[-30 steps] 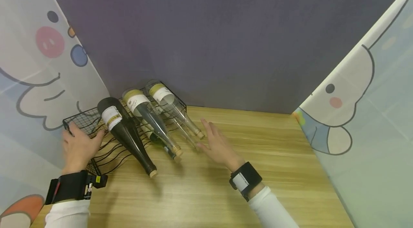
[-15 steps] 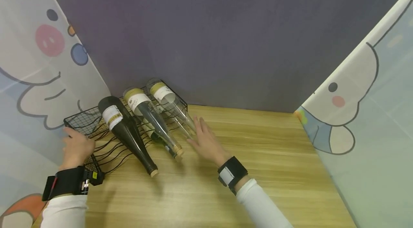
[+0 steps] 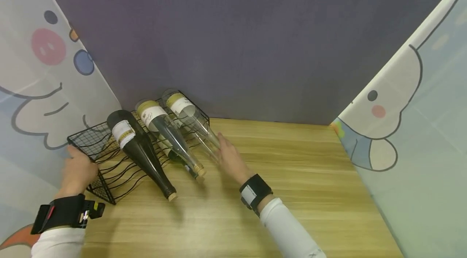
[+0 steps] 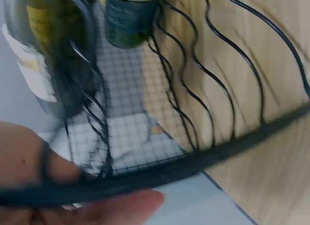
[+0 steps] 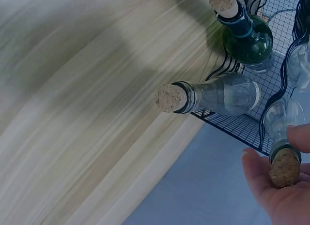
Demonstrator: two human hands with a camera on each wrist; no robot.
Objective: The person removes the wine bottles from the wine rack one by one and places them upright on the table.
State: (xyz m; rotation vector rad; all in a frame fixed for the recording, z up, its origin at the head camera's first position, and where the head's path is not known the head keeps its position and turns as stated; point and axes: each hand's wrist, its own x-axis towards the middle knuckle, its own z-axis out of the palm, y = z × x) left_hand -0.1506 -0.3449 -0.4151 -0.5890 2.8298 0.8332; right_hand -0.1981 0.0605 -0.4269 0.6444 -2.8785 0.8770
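Note:
A black wire bottle rack (image 3: 91, 141) stands at the left, with several corked bottles in two layers. My left hand (image 3: 77, 172) grips the frame at its left end; the left wrist view shows the thumb (image 4: 29, 150) and a finger on either side of the black bar. On the upper layer lie a dark bottle (image 3: 144, 154) and two clear ones. My right hand (image 3: 233, 160) holds the rightmost clear bottle (image 3: 198, 122) by its neck, fingers around it near the cork (image 5: 285, 168). Below lie a green bottle (image 5: 247, 41) and another clear bottle (image 5: 227, 94).
The other upper clear bottle (image 3: 175, 138) lies between the dark one and the one in my right hand. Bottle necks stick out past the rack's front over the wooden tabletop (image 3: 292, 193). A grey wall (image 3: 237, 47) stands behind; printed panels (image 3: 430, 128) flank both sides.
My left hand has closed around the rack's left end. My right hand has moved left onto the rightmost clear bottle's neck and now covers its cork in the head view.

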